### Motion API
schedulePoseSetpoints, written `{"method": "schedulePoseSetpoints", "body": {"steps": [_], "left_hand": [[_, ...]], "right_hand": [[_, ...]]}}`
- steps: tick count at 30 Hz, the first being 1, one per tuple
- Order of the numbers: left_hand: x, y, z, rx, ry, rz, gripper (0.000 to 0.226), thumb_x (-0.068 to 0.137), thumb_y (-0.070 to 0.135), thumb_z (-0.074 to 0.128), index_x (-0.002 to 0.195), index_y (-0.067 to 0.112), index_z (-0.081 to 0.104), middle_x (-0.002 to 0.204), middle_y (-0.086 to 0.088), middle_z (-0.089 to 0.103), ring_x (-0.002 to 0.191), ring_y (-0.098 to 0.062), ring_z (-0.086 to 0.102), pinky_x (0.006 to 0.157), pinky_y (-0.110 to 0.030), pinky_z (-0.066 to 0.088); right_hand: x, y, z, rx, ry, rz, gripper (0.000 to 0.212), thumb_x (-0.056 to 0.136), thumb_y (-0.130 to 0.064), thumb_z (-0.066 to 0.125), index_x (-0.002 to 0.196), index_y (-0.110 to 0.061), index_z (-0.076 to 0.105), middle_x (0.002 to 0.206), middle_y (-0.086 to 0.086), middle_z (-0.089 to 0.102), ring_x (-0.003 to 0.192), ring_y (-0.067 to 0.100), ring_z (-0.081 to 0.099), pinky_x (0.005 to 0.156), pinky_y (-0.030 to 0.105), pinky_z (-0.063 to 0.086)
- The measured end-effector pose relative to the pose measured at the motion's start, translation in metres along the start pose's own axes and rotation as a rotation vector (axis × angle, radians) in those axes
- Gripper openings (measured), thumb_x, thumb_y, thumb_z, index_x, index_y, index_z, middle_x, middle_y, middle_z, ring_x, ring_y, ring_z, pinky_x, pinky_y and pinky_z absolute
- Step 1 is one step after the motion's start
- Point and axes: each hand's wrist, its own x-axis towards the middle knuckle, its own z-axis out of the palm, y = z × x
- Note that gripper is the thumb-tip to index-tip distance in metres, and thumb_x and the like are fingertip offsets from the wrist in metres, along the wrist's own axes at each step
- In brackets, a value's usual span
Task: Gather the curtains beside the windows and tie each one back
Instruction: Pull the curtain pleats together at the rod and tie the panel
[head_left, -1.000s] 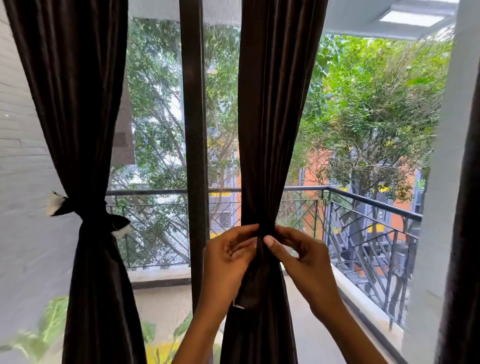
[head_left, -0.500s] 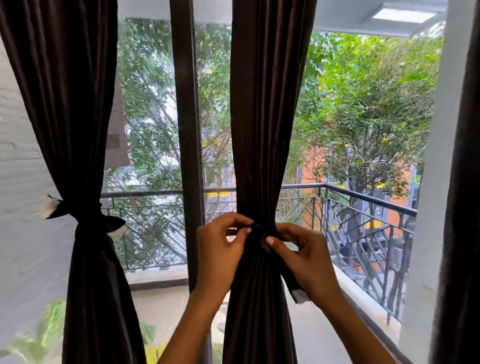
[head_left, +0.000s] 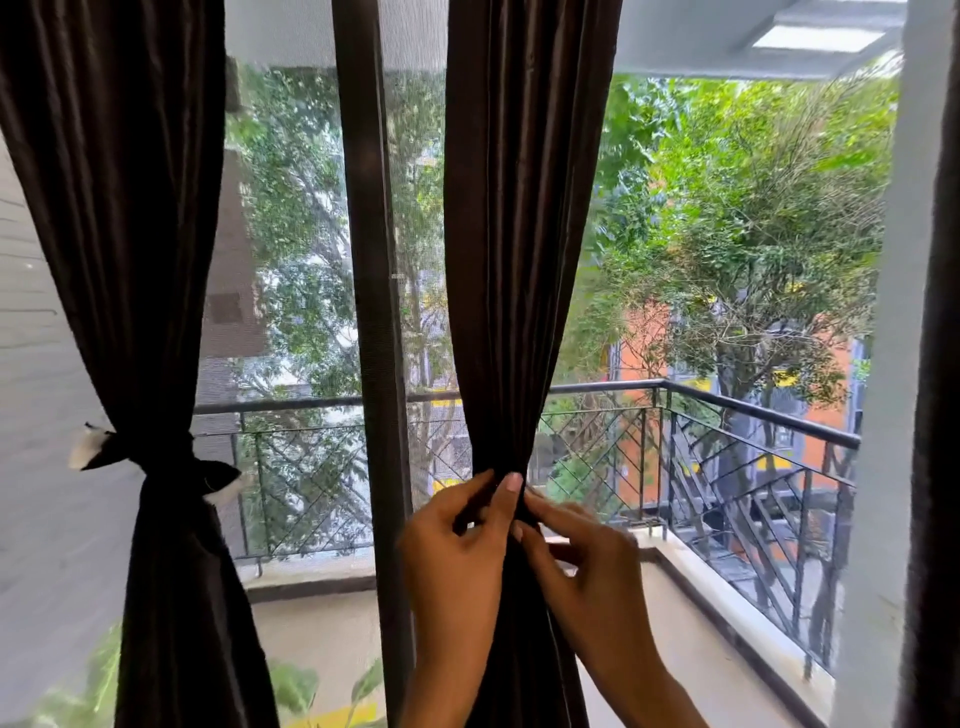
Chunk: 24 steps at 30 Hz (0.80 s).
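Dark brown curtains (head_left: 519, 260), black railing (head_left: 753, 415)

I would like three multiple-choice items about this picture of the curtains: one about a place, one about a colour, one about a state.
1. Where is the curtain that is already tied?
A. at the left
B. in the middle
C. outside on the balcony

2. What colour are the tips of its tie-back?
A. red
B. white
C. green

3. What are the two hands doing?
A. hanging idle
B. pressing the glass
C. pinching the middle curtain

Key: 1 A, the left curtain is cinched; 2 B, the tie-back ends in white tips; 3 C, the left hand and right hand pinch the middle curtain at its gathered waist.
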Motion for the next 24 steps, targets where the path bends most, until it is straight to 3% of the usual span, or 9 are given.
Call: {"method": "schedulePoseSetpoints", "body": {"steps": [4,9,12,14,15,18,20,22,24], "left_hand": [[-0.003,0.006,0.006,-0.036,-0.016,-0.046,0.022,0.056,0.046,0.076,0.076,0.037,0.071,0.064,0.012,0.070,0.054,-0.001,0.060,0.055,-0.016,0.049],[0.002,0.000,0.009,0.111,0.009,-0.023,0.030,0.076,0.007,0.076,0.072,0.036,0.067,0.070,0.018,0.071,0.062,0.001,0.064,0.061,-0.015,0.050],[0.009,0.000,0.007,-0.001,-0.036,-0.115,0.030,0.078,-0.004,0.070,0.074,0.026,0.068,0.069,0.012,0.072,0.066,-0.001,0.067,0.063,-0.014,0.051],[0.013,0.003,0.002,-0.092,-0.160,-0.183,0.024,0.079,-0.006,0.066,0.084,0.017,0.070,0.081,0.004,0.075,0.078,-0.008,0.069,0.070,-0.016,0.054],[0.014,0.005,0.000,-0.122,-0.232,-0.214,0.022,0.080,-0.006,0.065,0.091,0.012,0.070,0.089,0.000,0.075,0.087,-0.013,0.070,0.076,-0.019,0.055],[0.015,0.011,-0.004,-0.202,-0.411,-0.270,0.029,0.078,-0.001,0.063,0.107,0.005,0.066,0.104,-0.007,0.073,0.101,-0.019,0.067,0.090,-0.029,0.052],[0.014,0.015,-0.004,-0.210,-0.467,-0.263,0.034,0.077,0.000,0.062,0.112,0.002,0.063,0.108,-0.009,0.071,0.103,-0.019,0.066,0.092,-0.028,0.052],[0.012,0.016,0.000,-0.160,-0.442,-0.224,0.028,0.080,-0.003,0.062,0.107,0.005,0.066,0.104,-0.007,0.072,0.098,-0.014,0.067,0.084,-0.023,0.054],[0.008,0.011,0.006,-0.004,-0.323,-0.122,0.022,0.080,-0.003,0.067,0.095,0.013,0.071,0.094,0.000,0.075,0.088,-0.011,0.069,0.078,-0.025,0.055]], "right_hand": [[-0.004,0.005,-0.001,-0.052,-0.004,-0.187,0.032,0.083,-0.019,0.056,0.110,-0.019,0.073,0.111,-0.015,0.069,0.092,0.002,0.064,0.075,0.016,0.052],[-0.003,0.011,-0.015,0.067,-0.120,-0.208,0.029,0.083,-0.032,0.065,0.109,-0.022,0.073,0.127,-0.011,0.062,0.100,0.001,0.063,0.083,0.016,0.050],[0.006,0.016,-0.032,0.214,-0.049,-0.005,0.023,0.086,-0.041,0.063,0.088,-0.024,0.078,0.109,-0.020,0.069,0.094,0.002,0.067,0.072,0.024,0.055],[0.016,0.025,-0.041,0.258,0.008,0.132,0.015,0.084,-0.024,0.068,0.098,-0.025,0.072,0.105,-0.026,0.068,0.099,-0.002,0.064,0.071,0.022,0.055],[0.022,0.028,-0.044,0.237,-0.022,0.121,0.026,0.083,-0.017,0.069,0.108,-0.026,0.066,0.112,-0.028,0.064,0.106,-0.004,0.060,0.077,0.019,0.053],[0.036,0.032,-0.054,0.239,-0.317,0.062,0.047,0.089,-0.020,0.061,0.132,-0.027,0.042,0.131,-0.023,0.054,0.123,-0.004,0.049,0.096,0.012,0.041],[0.043,0.028,-0.063,0.222,-0.427,0.035,0.043,0.087,-0.023,0.058,0.128,-0.030,0.045,0.114,-0.010,0.066,0.109,0.003,0.061,0.092,0.016,0.044],[0.048,0.023,-0.072,0.134,-0.350,0.013,0.027,0.082,-0.025,0.066,0.106,-0.034,0.060,0.082,-0.004,0.071,0.083,0.007,0.068,0.078,0.024,0.052],[0.049,0.017,-0.080,0.018,-0.217,0.017,0.022,0.075,-0.017,0.078,0.084,-0.032,0.067,0.067,-0.013,0.069,0.067,-0.001,0.067,0.064,0.021,0.054]]}}
